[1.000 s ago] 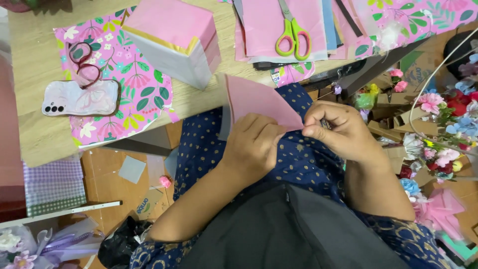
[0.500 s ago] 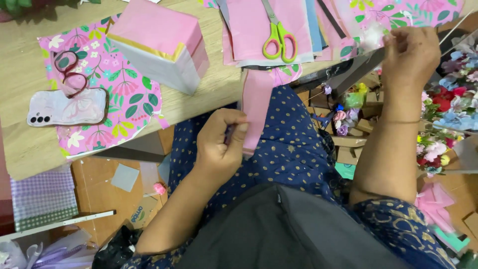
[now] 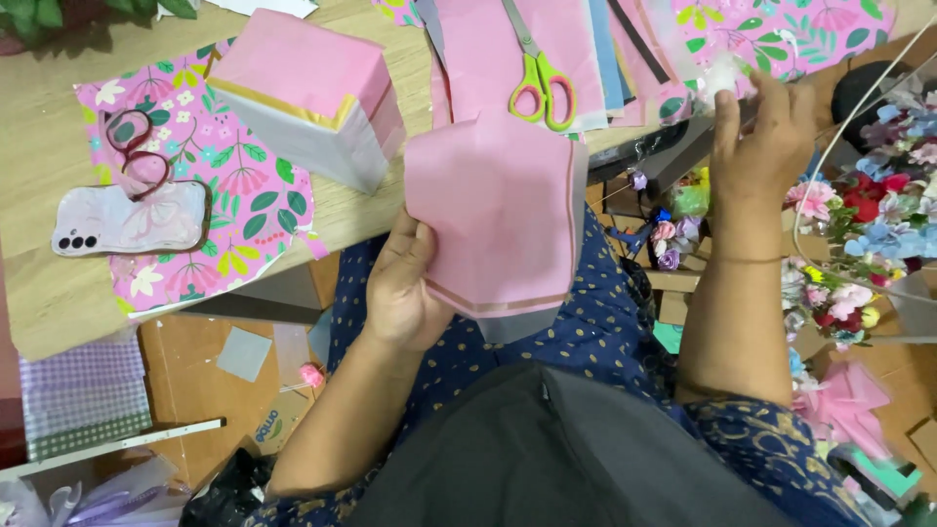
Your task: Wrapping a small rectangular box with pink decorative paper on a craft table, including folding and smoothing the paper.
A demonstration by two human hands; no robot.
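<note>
Left hand (image 3: 405, 288): yours, closed on the folded pink paper (image 3: 498, 220), thumb on the near face, fingers hidden behind. The sheet sits over your lap at the counter (image 3: 39, 205) edge, face toward you.

Paper, attitude: peak pointing away toward the counter, striped band at the lower edge toward you; long axis running near to far, roughly upright in the view.

Right hand (image 3: 766, 137): yours, raised at the counter's right edge, fingertips pinched on a small white translucent scrap (image 3: 722, 73); what it is cannot be told.

Surroundings: scissors (image 3: 539, 83) with yellow-green handles on the pink sheets just beyond the peak; pink box (image 3: 307, 93) to the left; phone (image 3: 127, 220) on floral paper; artificial flowers (image 3: 878, 210) right.

Risk, as judged: a one-sided grip may let the fold spring open or the sheet tilt; squeezing harder could crease it.
</note>
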